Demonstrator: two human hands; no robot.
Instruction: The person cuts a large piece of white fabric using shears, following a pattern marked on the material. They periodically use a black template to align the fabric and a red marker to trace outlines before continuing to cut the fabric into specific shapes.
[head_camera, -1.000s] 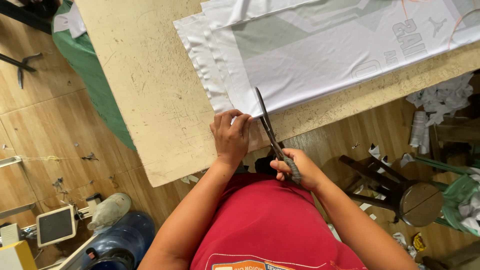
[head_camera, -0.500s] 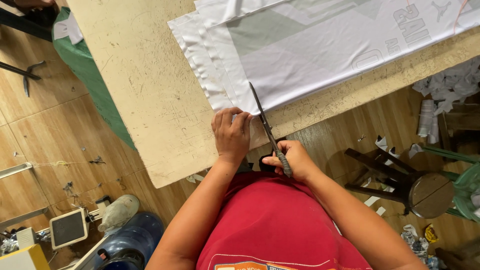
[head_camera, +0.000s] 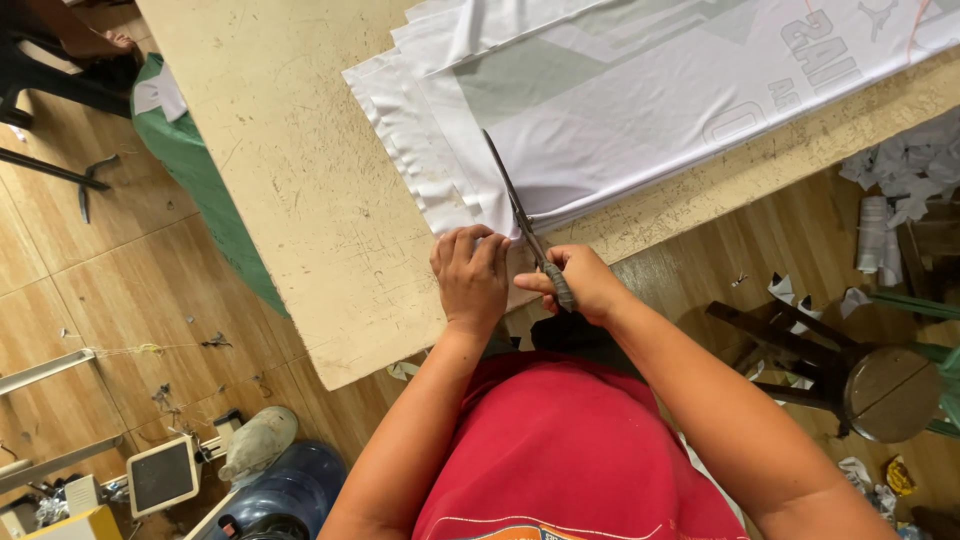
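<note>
The surface (head_camera: 300, 180) is a pale, worn wooden board, scratched and speckled, its near edge rough and its corner jutting over the floor. A stack of white cloth (head_camera: 640, 110) with grey printed shapes lies flat on it, layered edges fanned out at the left end. Scissors (head_camera: 520, 215) rest on the cloth's near edge. A green sheet (head_camera: 195, 175) hangs off the surface's far side.

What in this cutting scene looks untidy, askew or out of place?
The stacked white fabric has ragged, stepped layer edges at its left end. Fabric scraps litter the floor at right, near a round stool. Small debris dots the tiles at left.
</note>
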